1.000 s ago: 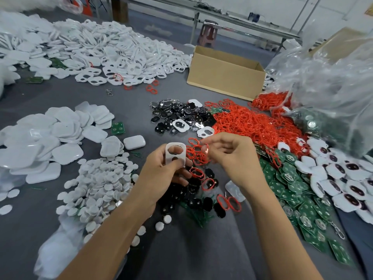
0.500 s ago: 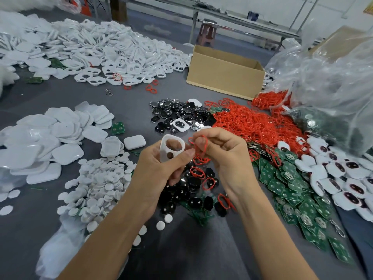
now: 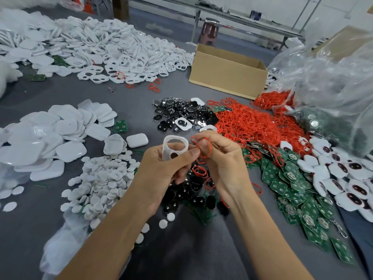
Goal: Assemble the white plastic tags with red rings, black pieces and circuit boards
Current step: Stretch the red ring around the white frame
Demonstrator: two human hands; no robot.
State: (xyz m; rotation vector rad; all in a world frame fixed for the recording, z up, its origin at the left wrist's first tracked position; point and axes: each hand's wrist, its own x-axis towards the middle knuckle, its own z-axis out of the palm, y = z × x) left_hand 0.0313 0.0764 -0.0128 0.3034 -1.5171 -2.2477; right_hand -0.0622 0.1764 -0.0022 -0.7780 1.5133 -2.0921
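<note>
The left hand grips a white tag by its lower end, thumb pressed across the front, and holds it upright above the grey table. The right hand pinches a red ring in its curled fingers, just beside the tag's right edge. Black pieces lie under both hands. The ring heap and green boards lie to the right. A cardboard box stands farther back.
</note>
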